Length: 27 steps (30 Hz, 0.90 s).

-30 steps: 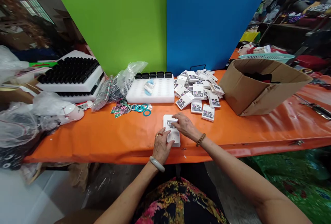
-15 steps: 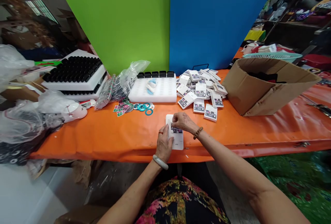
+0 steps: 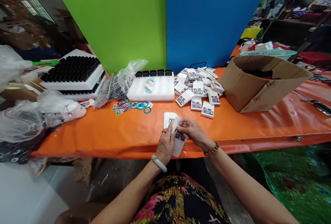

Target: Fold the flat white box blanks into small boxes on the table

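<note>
Right hand (image 3: pixel 192 131): thumb and fingers pinch the upper edge of a flat printed carton (image 3: pixel 179 146). Left hand (image 3: pixel 166 146): fingers against the carton's left side; grip cannot be determined. Carton is angled near the front edge of the orange-covered table (image 3: pixel 116 134), nearer than the small-box heap (image 3: pixel 198 88).
</note>
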Tool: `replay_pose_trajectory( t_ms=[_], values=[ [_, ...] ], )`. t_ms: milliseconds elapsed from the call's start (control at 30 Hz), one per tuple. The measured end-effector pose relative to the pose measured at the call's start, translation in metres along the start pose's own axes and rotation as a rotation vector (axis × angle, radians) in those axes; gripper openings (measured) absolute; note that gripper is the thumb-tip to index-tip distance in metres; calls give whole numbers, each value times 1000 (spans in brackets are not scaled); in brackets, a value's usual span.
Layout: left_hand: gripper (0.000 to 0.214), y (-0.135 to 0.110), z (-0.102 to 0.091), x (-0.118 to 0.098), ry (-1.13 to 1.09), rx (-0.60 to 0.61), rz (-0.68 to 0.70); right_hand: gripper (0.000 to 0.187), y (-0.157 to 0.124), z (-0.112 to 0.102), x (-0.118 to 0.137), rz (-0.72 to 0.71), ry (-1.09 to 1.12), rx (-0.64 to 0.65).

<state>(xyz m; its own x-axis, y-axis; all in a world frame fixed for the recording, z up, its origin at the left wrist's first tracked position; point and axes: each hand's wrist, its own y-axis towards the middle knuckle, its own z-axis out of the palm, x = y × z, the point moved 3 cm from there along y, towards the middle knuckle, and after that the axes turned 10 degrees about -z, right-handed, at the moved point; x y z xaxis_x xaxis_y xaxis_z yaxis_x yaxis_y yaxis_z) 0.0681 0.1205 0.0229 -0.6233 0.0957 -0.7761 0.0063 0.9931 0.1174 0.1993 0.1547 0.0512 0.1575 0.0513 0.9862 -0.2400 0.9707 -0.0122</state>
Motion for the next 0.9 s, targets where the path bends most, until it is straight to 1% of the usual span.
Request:
replay_pose_trajectory(
  t_ms=[100, 133, 167, 233, 267, 300, 367, 433, 467, 500, 533, 567, 633, 667, 700, 733, 800, 867, 900],
  values=[
    [59, -7, 0, -4, 56, 135, -72, 23, -8, 2, -7, 29, 36, -4],
    [58, -9, -1, -7, 34, 180, -90, 22, -11, 4, -8, 31, 26, 3],
    [52, -11, -2, -10, -13, 225, -98, 22, -14, 6, -9, 32, 7, 17],
    [31, -15, -2, -15, -160, 306, -89, 19, -20, 12, -10, 30, -70, 48],
    [25, -17, -2, -16, -240, 338, -88, 17, -23, 14, -10, 4, -140, 47],
    [24, -18, -1, -16, -312, 355, -99, 14, -27, 15, -8, -53, -236, 18],
    [26, -18, 1, -11, -434, 333, -169, 5, -36, 15, -1, -235, -470, -120],
    [30, -17, 3, -1, -582, 281, -293, 21, -46, 10, 3, -391, -652, -300],
    [32, -16, 4, 3, -669, 254, -360, 31, -51, 7, 1, -408, -688, -374],
    [35, -16, 5, 7, -759, 233, -421, 39, -54, 4, -4, -374, -680, -413],
    [37, -16, 6, 9, -840, 215, -471, 43, -57, 1, -12, -305, -626, -396],
    [38, -17, 7, 10, -900, 202, -510, 43, -58, 0, -22, -220, -531, -334],
    [37, -19, 7, 8, -954, 189, -554, 33, -62, 1, -41, -66, -288, -165],
    [36, -20, 8, 6, -957, 187, -563, 29, -64, 1, -49, -20, -180, -105],
    [34, -21, 8, 4, -952, 185, -559, 28, -67, 2, -55, 2, -99, -82],
    [33, -22, 8, 3, -945, 173, -542, 28, -69, 1, -59, 9, -50, -91],
    [36, -24, 6, 3, -908, 122, -490, 27, -75, -1, -65, 13, -38, -117],
    [44, -27, 3, 7, -813, 78, -434, 25, -82, -3, -66, -13, -130, -133],
    [47, -29, 2, 10, -752, 73, -408, 26, -85, -4, -65, -50, -204, -156]
  ],
)
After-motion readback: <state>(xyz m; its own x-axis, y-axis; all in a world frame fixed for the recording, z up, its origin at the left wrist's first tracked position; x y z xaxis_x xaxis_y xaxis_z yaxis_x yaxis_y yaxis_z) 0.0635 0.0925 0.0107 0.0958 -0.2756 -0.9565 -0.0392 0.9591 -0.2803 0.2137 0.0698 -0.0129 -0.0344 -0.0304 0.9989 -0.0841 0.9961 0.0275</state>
